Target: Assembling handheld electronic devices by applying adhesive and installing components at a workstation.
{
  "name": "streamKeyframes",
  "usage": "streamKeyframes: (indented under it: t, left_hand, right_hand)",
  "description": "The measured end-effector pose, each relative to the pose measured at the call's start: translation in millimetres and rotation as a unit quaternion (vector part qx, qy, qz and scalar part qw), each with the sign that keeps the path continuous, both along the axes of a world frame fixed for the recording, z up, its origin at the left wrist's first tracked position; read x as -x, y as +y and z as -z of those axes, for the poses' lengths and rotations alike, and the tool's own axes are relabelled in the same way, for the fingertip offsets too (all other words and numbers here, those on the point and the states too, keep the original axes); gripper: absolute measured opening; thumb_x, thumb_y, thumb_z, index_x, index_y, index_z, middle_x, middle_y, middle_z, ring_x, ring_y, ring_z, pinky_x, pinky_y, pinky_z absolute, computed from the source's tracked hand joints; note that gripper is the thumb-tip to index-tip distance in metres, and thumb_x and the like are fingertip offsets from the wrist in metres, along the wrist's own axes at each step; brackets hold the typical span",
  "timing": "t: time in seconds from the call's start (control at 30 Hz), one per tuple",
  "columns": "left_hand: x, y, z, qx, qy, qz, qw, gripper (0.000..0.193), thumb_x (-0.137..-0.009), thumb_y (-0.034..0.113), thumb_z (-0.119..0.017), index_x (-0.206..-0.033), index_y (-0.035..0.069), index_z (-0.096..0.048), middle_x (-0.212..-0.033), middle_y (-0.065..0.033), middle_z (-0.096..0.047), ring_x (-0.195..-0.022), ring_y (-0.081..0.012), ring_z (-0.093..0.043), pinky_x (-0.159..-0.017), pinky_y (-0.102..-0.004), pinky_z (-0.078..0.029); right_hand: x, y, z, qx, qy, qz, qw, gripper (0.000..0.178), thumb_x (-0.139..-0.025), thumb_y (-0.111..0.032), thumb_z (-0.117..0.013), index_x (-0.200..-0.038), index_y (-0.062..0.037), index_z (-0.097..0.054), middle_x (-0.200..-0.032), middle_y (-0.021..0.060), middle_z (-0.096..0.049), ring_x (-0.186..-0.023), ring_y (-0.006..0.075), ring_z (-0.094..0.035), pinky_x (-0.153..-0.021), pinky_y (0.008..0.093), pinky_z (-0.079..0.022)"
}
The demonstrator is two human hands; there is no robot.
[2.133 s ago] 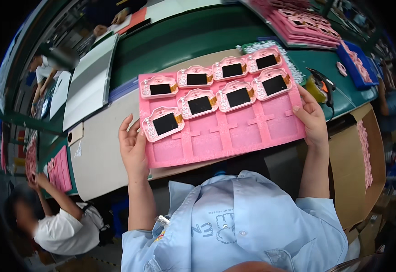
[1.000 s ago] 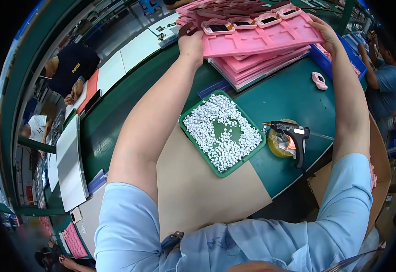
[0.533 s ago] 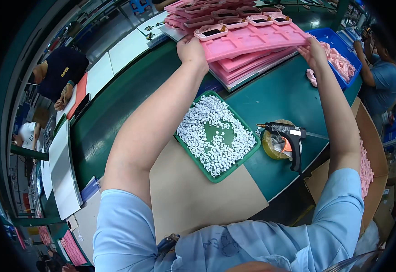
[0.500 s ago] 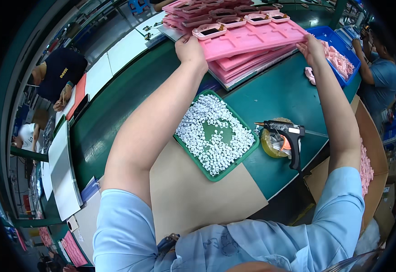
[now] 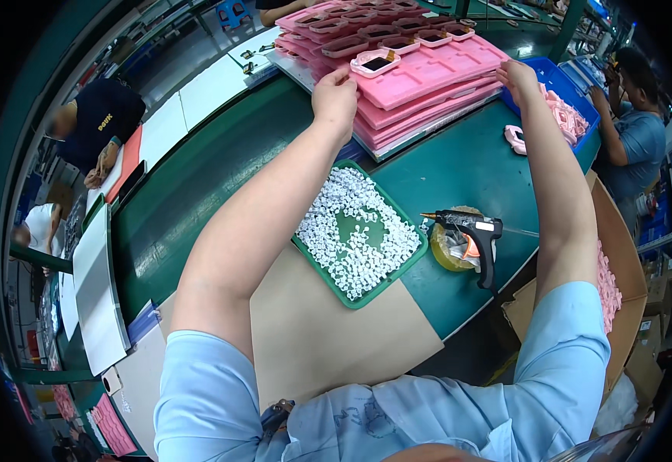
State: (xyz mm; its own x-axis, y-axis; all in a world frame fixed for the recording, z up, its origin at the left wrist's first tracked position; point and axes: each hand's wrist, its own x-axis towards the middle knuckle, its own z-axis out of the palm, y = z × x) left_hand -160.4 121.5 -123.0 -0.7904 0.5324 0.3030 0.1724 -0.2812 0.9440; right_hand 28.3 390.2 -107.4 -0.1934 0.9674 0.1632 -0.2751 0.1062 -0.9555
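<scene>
A pink molded tray [image 5: 432, 75] with recessed compartments lies on top of a stack of similar pink trays [image 5: 405, 129]. My left hand [image 5: 336, 100] is closed at its left edge, fingers by the near corner. At the right end, my right hand [image 5: 519, 78] has its fingers bent against the tray's corner. Along the tray's far side sits a row of pink-framed pieces with dark screens; the leftmost pink framed piece [image 5: 375, 63] is closest to my left hand. Several near compartments hold nothing. More loaded trays [image 5: 344, 31] are piled behind.
A green tray [image 5: 359, 302] of small clear-white parts stands on the table before me. Right of it, a black glue gun [image 5: 474, 227] rests over a yellow tape roll [image 5: 448, 258]. A blue bin [image 5: 540, 65] holds pink parts, with a loose pink piece [image 5: 515, 139] beside it. Co-workers sit left and right.
The pink tray in my hands has come down and settled flatter on the stack. Both hands moved with it, the right one slightly leftward. The whole view has shifted a little.
</scene>
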Motion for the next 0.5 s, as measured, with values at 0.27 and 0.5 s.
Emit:
streamKeyframes:
  t: [0.27, 0.5]
  left_hand:
    - [-41.1, -97.3, -3.2, 0.075, -0.036, -0.005, 0.997, 0.025, -0.089, 0.009, -0.049, -0.112, 0.003, -0.058, -0.100, -0.0043, -0.059, -0.086, -0.0116, -0.055, -0.073, -0.0237, -0.044]
    - [-115.7, -238.5, 27.3, 0.105, 0.031, 0.106, 0.988, 0.017, -0.089, 0.008, -0.050, -0.103, 0.005, -0.059, -0.096, -0.0039, -0.060, -0.084, -0.0121, -0.054, -0.074, -0.0238, -0.043]
  right_hand:
    - [-61.8, -108.8, 15.8, -0.032, -0.009, -0.095, 0.995, 0.027, -0.087, -0.007, -0.055, -0.112, 0.0002, -0.059, -0.092, 0.0080, -0.060, -0.075, 0.0123, -0.056, -0.063, 0.0215, -0.047]
    - [-100.4, -256.4, 22.2, -0.201, -0.131, -0.223, 0.945, 0.023, -0.087, -0.004, -0.053, -0.110, -0.0022, -0.056, -0.088, 0.0031, -0.055, -0.074, 0.0078, -0.050, -0.065, 0.0205, -0.043]
